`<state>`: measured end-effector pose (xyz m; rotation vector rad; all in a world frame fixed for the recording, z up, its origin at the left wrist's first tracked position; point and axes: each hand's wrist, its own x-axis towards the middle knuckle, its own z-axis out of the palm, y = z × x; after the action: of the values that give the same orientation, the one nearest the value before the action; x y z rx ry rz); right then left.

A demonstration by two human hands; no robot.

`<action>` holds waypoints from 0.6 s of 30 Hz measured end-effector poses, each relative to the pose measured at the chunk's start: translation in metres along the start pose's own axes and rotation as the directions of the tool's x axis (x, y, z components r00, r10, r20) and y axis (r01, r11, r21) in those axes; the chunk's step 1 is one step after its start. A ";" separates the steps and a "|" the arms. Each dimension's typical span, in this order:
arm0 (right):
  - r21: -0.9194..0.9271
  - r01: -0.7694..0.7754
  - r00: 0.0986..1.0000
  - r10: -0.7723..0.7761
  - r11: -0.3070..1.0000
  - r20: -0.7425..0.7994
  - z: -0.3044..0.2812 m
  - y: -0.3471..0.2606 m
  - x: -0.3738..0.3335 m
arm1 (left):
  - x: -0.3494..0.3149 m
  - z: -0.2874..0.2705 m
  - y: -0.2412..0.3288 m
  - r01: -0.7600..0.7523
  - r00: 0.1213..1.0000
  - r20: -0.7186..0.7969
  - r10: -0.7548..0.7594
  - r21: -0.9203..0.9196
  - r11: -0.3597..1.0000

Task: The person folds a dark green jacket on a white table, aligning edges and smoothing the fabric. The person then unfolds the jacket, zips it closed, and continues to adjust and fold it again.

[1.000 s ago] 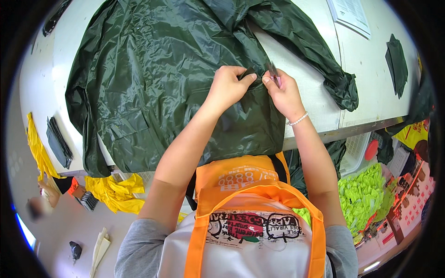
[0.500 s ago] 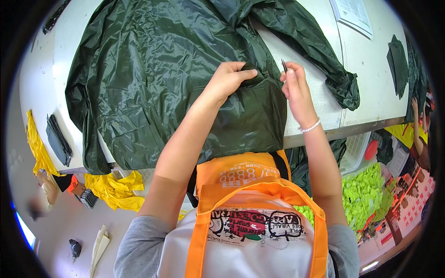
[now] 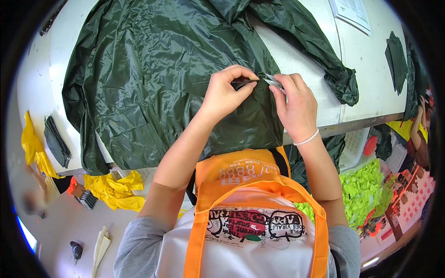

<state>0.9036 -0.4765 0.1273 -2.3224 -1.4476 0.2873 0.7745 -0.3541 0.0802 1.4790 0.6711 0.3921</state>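
Note:
A dark green shiny raincoat jacket [image 3: 153,60] lies spread over the white table, its lower edge close to my body. My left hand [image 3: 227,92] is closed, pinching a fold of the jacket by its pocket between thumb and fingers. Close beside it, my right hand [image 3: 296,99] grips small metal thread snips [image 3: 272,81]. The snips' blades point left at the pinched fold, nearly touching my left fingertips. Most of the snips' body is hidden in my palm. One jacket sleeve [image 3: 315,41] stretches out to the right.
Folded dark green pieces lie at the table's left [image 3: 57,141] and right [image 3: 396,62]. Papers [image 3: 351,14] rest at the far right. Below the edge are yellow garments [image 3: 113,190], a lime-green heap [image 3: 364,190] and a white crate [image 3: 354,150]. Other people are at both sides.
My right hand has come left and slightly down, bringing the snips to the fold. My left hand has lowered a little and now lifts the fold in a pinch.

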 end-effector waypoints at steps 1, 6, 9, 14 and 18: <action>-0.038 0.035 0.999 -0.036 0.999 -0.012 0.000 -0.001 0.001 | -0.001 0.001 0.000 -0.017 1.000 -0.011 0.017 0.019 1.000; -0.022 0.063 0.998 -0.063 0.998 0.016 -0.001 -0.001 0.003 | -0.005 0.003 -0.003 -0.083 0.995 -0.048 0.086 0.058 0.995; 0.051 0.027 0.998 -0.030 0.998 0.061 0.001 0.000 0.004 | -0.008 0.003 -0.005 -0.131 0.989 -0.063 0.137 0.096 0.987; 0.344 -0.140 0.988 0.107 0.928 0.113 0.004 0.006 -0.002 | -0.011 0.007 -0.011 0.003 0.990 -0.144 -0.012 -0.059 0.998; 0.417 -0.158 0.987 0.140 0.895 0.074 0.007 -0.001 -0.013 | -0.010 0.006 -0.014 0.183 0.966 -0.138 -0.220 -0.236 0.954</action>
<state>0.8944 -0.4858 0.1211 -2.0771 -1.0907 0.6308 0.7680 -0.3660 0.0684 1.1629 0.8728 0.4177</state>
